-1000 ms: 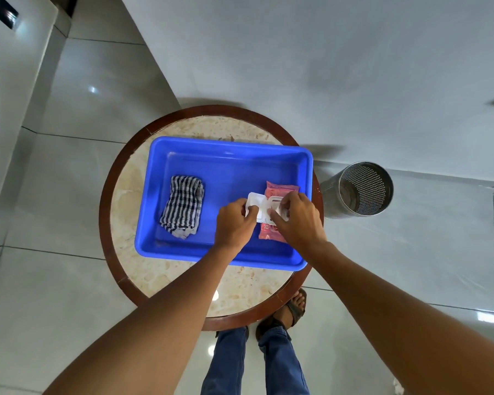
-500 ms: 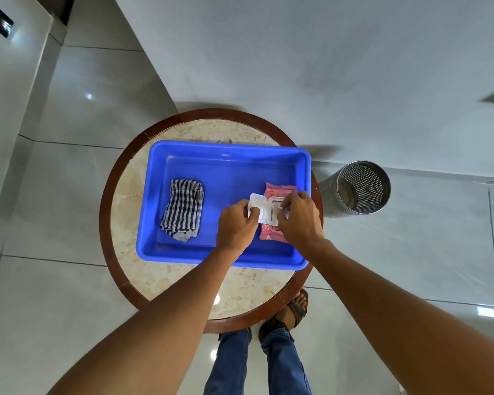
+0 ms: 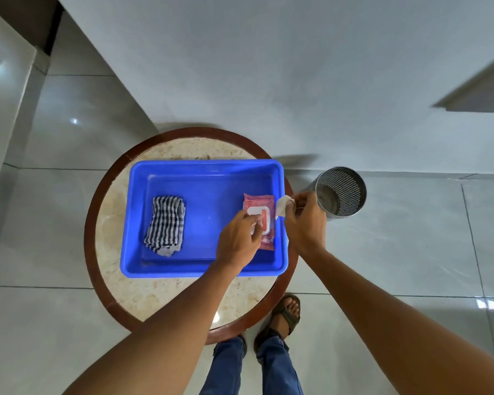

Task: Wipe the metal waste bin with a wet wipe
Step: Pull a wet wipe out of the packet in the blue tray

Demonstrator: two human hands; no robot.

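Observation:
A perforated metal waste bin (image 3: 341, 195) stands on the floor right of the round table. A pink wet-wipe pack (image 3: 261, 220) lies in the right end of a blue tray (image 3: 206, 263). My left hand (image 3: 240, 240) rests on the pack, fingers pressing its white lid. My right hand (image 3: 304, 220) is over the tray's right rim, pinching a white wet wipe (image 3: 283, 206) pulled out of the pack. The wipe hangs between the pack and the bin, apart from the bin.
A folded black-and-white striped cloth (image 3: 166, 225) lies in the tray's left half. The tray sits on a round marble-topped table (image 3: 154, 297) with a dark wooden rim. A wall runs behind; my legs and sandalled feet (image 3: 287, 312) are below the table edge.
My right hand has drawn a wipe out of the pack and moved right toward the bin. My left hand has stayed on the pack, whose lid now looks down. The camera has tilted.

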